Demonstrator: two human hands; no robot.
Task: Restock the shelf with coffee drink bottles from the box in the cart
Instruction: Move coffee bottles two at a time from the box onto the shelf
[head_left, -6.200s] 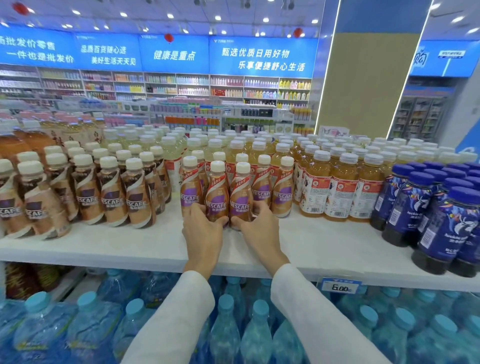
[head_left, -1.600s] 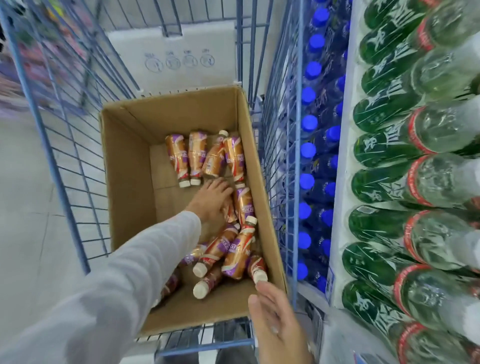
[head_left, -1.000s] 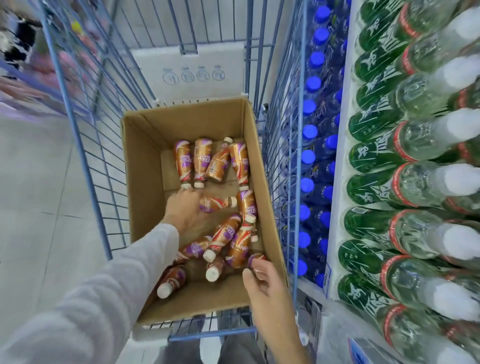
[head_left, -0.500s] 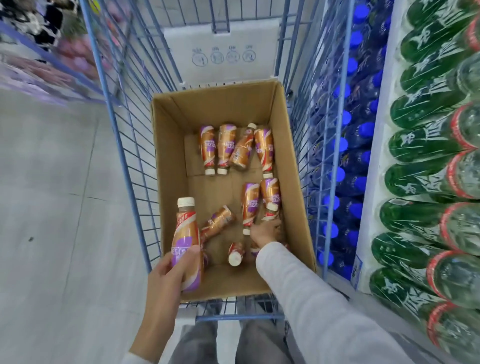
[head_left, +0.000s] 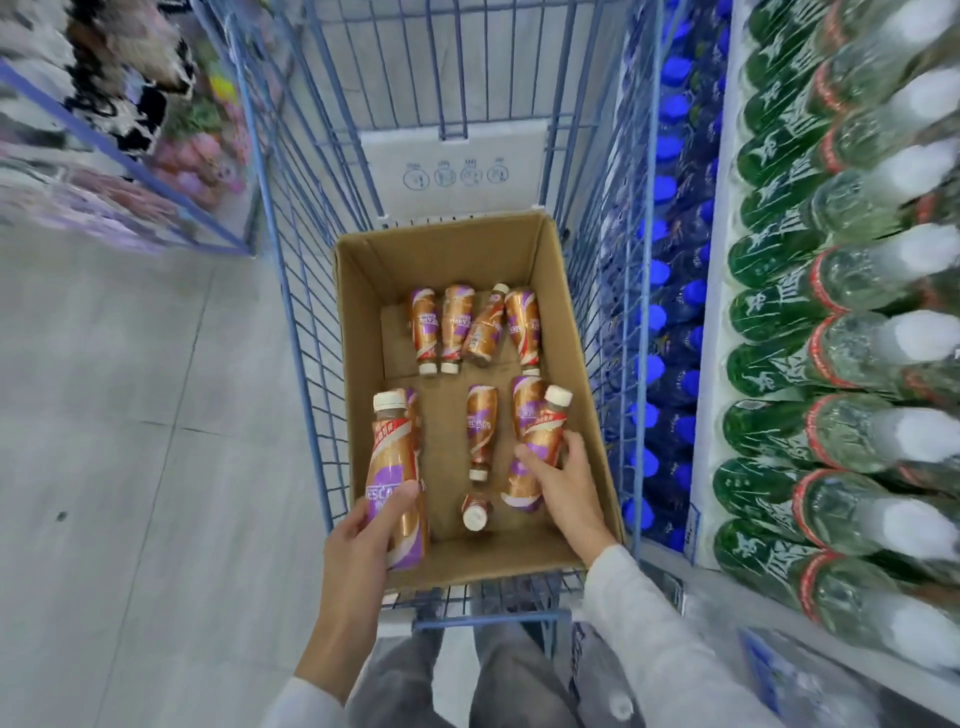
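Beside your right arm runs the store shelving (head_left: 711, 312), packed with green-labelled water bottles (head_left: 831, 364) and, next to them, blue-capped bottles (head_left: 670, 156). None of these is the coffee shelf, which is out of view.

Against that shelving stands the blue wire cart (head_left: 291, 312), with the open cardboard box (head_left: 363, 322) at its near end. Loose coffee bottles lie on the box floor:
- a row of four (head_left: 457, 327) at the far end
- a lone bottle (head_left: 480, 426) in the middle
- a small one (head_left: 475, 512) near the front, cap pointing up at you
- another lying partly under your right hand

Your left hand (head_left: 358, 545) is wrapped round the lower body of the first bottle (head_left: 392, 467). Its thumb lies across the label and the cap is up, raised at the box's left side. Your right hand (head_left: 566, 483) has its fingers curled round the second bottle (head_left: 545, 431), which is tilted and close to the right wall.

Both grips sit low on glossy sleeves, so a quick swing towards the shelf could let a top-heavy bottle pivot out of your fingers. If you lift the right one at that tilt, its cap may clip the cardboard or the cart wire. Your wrist could also drag the bottle beneath it along.
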